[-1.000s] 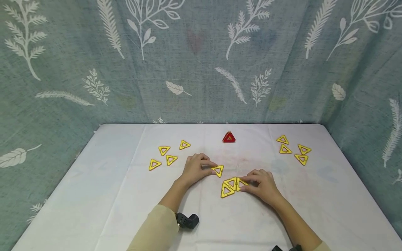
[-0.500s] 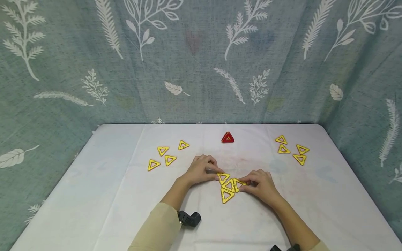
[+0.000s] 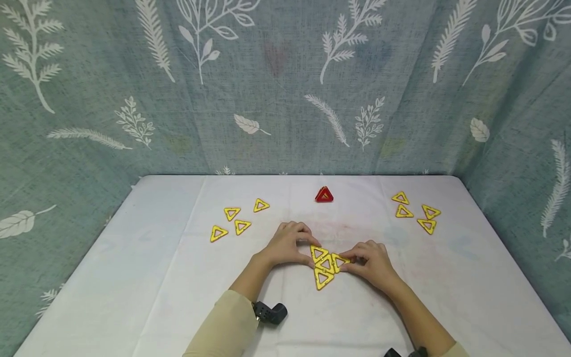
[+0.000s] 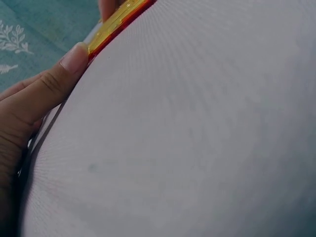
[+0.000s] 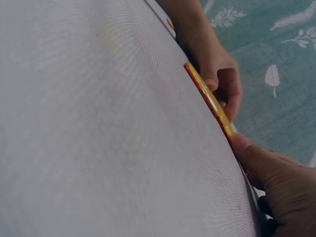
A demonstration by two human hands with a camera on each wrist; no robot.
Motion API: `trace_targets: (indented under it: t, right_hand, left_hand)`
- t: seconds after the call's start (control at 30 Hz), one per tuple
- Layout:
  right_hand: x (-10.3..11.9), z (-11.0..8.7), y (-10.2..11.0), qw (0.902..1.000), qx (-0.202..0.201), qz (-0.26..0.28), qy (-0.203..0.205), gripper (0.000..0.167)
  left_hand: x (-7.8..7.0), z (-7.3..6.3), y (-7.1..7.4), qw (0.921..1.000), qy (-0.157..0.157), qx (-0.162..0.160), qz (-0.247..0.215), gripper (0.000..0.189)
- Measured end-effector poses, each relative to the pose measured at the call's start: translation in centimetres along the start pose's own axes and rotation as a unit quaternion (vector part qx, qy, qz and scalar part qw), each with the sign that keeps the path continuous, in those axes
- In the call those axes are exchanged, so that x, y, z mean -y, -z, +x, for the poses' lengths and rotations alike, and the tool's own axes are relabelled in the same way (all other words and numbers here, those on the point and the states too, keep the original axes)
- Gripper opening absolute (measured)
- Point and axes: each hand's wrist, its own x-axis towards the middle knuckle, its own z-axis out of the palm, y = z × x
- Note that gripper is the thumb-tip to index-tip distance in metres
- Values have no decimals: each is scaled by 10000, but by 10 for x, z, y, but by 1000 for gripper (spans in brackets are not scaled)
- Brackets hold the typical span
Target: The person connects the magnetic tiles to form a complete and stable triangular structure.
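Note:
Yellow hollow triangle magnetic tiles lie joined edge to edge mid-table. My left hand (image 3: 289, 244) pinches the upper-left tile (image 3: 319, 249) between thumb and index finger. On the other side, my right hand (image 3: 371, 262) holds the right-hand tile (image 3: 334, 264) by its outer corner. Between these sits a middle tile (image 3: 330, 264), with a lower tile (image 3: 317, 279) below it that neither hand grips. The left wrist view shows the left thumb (image 4: 74, 60) against the yellow, red-edged tile rim (image 4: 116, 27). In the right wrist view, the right thumb (image 5: 251, 152) touches the rim (image 5: 211, 101).
Several loose yellow triangles (image 3: 242, 221) lie at the back left, and several more (image 3: 404, 216) at the back right. A red triangular piece (image 3: 324, 197) stands near the far edge of the white-covered table (image 3: 169, 277). A patterned curtain (image 3: 276, 89) hangs behind.
My left hand has brought its triangle tile right and down against the joined tiles. The cluster has turned slightly. My right hand has kept its hold nearly in place.

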Motion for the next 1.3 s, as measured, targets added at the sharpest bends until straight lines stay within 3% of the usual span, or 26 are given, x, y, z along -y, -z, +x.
trace_targets:
  t: [0.33, 0.57, 0.73, 1.0, 1.3]
  right_hand:
    - [-2, -1, 0, 9996, -98, -16, 259, 30]
    - [-1, -1, 3, 9999, 126, -26, -105, 34]
    - [-1, -1, 1, 9999, 23, -34, -143, 33]
    - [-3, -2, -1, 9996, -285, -44, -49, 33]
    - [-4, -2, -1, 9995, -305, 54, 23, 33]
  left_hand:
    - [-2, -1, -2, 9999, 81, -87, -17, 46]
    - [-6, -3, -6, 9976, 466, -515, 24, 52]
    - [-11, -7, -9, 9942, 806, -717, 26, 49]
    - [-21, -11, -11, 9852, 1311, -888, -662, 48]
    - [-19, -13, -12, 9796, 1313, -1064, -1092, 45]
